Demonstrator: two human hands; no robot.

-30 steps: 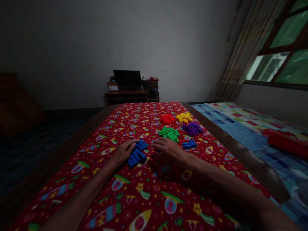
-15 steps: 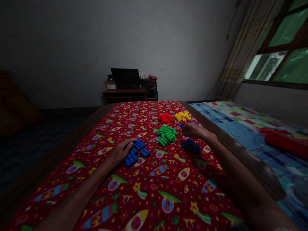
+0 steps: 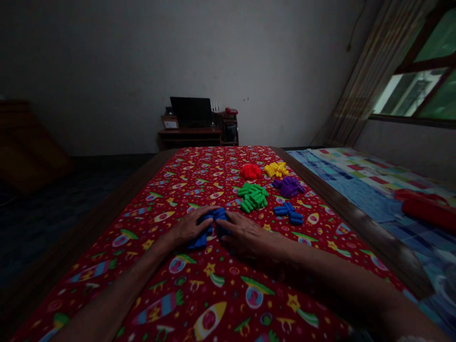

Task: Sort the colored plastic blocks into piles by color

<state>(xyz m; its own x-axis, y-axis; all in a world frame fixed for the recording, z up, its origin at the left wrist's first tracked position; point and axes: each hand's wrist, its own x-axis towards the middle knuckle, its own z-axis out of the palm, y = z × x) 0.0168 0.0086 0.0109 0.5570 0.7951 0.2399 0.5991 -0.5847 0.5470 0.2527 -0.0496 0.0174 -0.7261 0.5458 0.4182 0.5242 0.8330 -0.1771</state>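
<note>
head view: my left hand (image 3: 187, 229) and right hand (image 3: 251, 233), fingers loosely spread rather than clenched, press a pile of blue pieces (image 3: 218, 214) from either side near the middle of the red rocket-print table (image 3: 228, 294). green pieces (image 3: 253, 197) sit just beyond, toward the far right corner.

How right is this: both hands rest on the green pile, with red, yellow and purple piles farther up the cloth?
One slip: the head view shows the left hand and right hand on the blue pieces; the green pile lies untouched beyond them. The red pile, yellow pile and purple pile lie farther up the cloth.
</note>
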